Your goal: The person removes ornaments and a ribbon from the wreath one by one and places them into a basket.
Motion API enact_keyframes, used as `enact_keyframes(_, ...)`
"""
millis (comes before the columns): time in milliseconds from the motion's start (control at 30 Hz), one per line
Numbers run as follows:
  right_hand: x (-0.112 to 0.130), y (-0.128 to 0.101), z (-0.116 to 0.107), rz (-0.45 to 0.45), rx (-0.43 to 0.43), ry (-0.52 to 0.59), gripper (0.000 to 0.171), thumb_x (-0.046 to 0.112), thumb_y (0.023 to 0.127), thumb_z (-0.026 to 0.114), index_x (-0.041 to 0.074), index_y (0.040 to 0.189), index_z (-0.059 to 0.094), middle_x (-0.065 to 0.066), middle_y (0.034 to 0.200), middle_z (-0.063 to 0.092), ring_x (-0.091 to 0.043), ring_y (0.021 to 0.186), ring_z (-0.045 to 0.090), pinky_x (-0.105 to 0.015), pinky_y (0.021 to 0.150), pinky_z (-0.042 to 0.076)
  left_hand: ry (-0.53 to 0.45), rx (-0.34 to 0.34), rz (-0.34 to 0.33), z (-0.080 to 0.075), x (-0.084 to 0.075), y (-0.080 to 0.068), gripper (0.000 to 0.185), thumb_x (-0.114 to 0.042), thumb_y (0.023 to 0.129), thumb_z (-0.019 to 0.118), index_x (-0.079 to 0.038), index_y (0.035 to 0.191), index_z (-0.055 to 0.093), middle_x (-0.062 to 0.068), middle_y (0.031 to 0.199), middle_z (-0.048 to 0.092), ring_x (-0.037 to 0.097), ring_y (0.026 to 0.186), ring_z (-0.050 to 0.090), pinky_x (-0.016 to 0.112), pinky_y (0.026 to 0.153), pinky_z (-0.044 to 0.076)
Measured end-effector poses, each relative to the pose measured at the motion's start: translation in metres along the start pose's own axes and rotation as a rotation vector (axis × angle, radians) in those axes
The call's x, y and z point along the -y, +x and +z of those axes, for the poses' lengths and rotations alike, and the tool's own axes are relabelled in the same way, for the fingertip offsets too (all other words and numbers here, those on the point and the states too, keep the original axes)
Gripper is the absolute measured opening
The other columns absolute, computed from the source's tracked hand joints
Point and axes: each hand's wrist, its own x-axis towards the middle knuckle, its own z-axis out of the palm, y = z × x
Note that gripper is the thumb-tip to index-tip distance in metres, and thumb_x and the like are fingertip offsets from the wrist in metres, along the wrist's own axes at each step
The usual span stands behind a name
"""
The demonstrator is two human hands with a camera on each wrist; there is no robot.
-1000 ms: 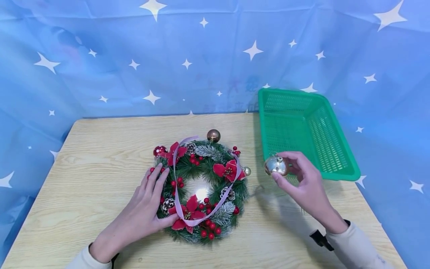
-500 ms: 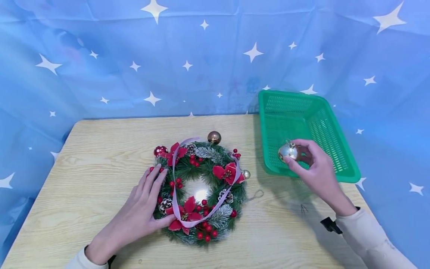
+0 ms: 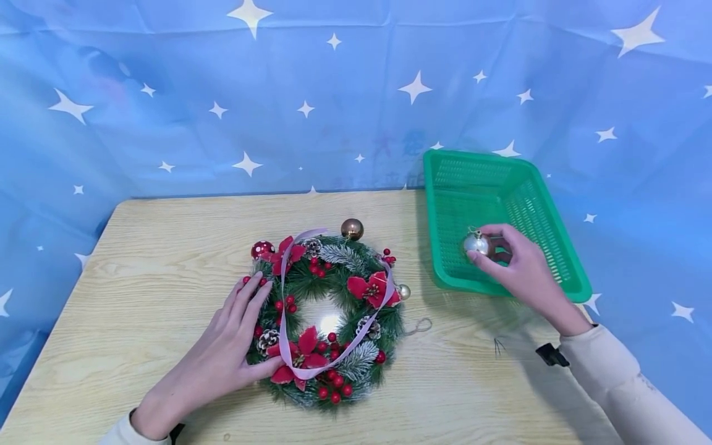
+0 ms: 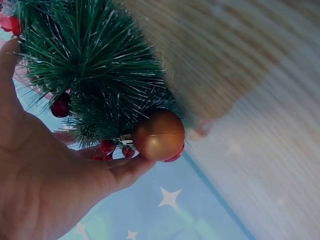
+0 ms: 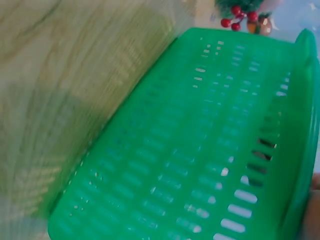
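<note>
Silver bauble (image 3: 476, 244) hangs over green basket (image 3: 547, 247), wreath (image 3: 325, 315) well apart.

The wreath (image 3: 328, 318) lies mid-desk (image 3: 167, 259). The basket (image 3: 547, 244) sits to its right, at the desk's far corner.

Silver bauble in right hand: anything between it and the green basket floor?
Nothing visible. The right hand pinches the silver bauble over the green basket, already inside its near rim. The right wrist view shows bare mesh floor below.
</note>
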Motion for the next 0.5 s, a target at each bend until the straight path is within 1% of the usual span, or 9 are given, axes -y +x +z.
enact_keyframes(100, -0.005, 0.006, -0.004, 0.023, 0.054, -0.017, 0.045, 0.018, 0.101, 0.082, 0.003, 0.14, 0.064, -0.015, 0.124, 0.068, -0.005, 0.096, 0.07, -0.016, 0.077, 0.057, -0.01, 0.009, 0.0, -0.001, 0.0, 0.001, 0.121, -0.054, 0.088, 0.087, -0.006, 0.174, 0.017, 0.019, 0.18, 0.011, 0.056, 0.157, 0.021, 0.081, 0.107, 0.039)
enact_keyframes(200, -0.009, 0.011, -0.006, 0.015, 0.094, -0.044, 0.043, 0.019, 0.101, 0.083, 0.005, 0.138, 0.065, -0.013, 0.119, 0.069, -0.006, 0.093, 0.07, -0.017, 0.076, 0.057, -0.013, 0.011, -0.001, -0.001, 0.0, 0.001, 0.121, -0.054, 0.089, 0.087, -0.006, 0.175, 0.017, 0.019, 0.18, 0.011, 0.056, 0.157, 0.022, 0.081, 0.107, 0.038)
enact_keyframes(233, -0.01, 0.012, -0.006, 0.009, 0.108, -0.055, 0.042, 0.019, 0.101, 0.082, 0.005, 0.137, 0.065, -0.012, 0.117, 0.069, -0.009, 0.093, 0.07, -0.016, 0.077, 0.057, -0.014, 0.013, -0.003, -0.001, 0.001, 0.001, 0.121, -0.054, 0.089, 0.087, -0.006, 0.175, 0.017, 0.019, 0.18, 0.011, 0.057, 0.157, 0.022, 0.081, 0.107, 0.038)
enact_keyframes(367, -0.016, 0.017, -0.008, -0.002, 0.178, -0.098, 0.039, 0.023, 0.103, 0.081, 0.009, 0.136, 0.067, -0.007, 0.115, 0.07, -0.017, 0.099, 0.069, -0.016, 0.08, 0.054, -0.018, 0.02, -0.007, -0.001, 0.002, 0.001, 0.121, -0.054, 0.089, 0.088, -0.007, 0.175, 0.017, 0.019, 0.18, 0.011, 0.057, 0.157, 0.021, 0.081, 0.108, 0.037)
enact_keyframes(500, -0.02, 0.022, -0.01, 0.018, 0.255, -0.1, 0.037, 0.027, 0.104, 0.079, 0.012, 0.136, 0.067, -0.005, 0.118, 0.072, -0.023, 0.106, 0.067, -0.026, 0.081, 0.056, -0.017, 0.032, -0.017, -0.001, 0.003, 0.001, 0.123, -0.055, 0.088, 0.087, -0.007, 0.175, 0.016, 0.019, 0.18, 0.009, 0.056, 0.158, 0.02, 0.081, 0.109, 0.036)
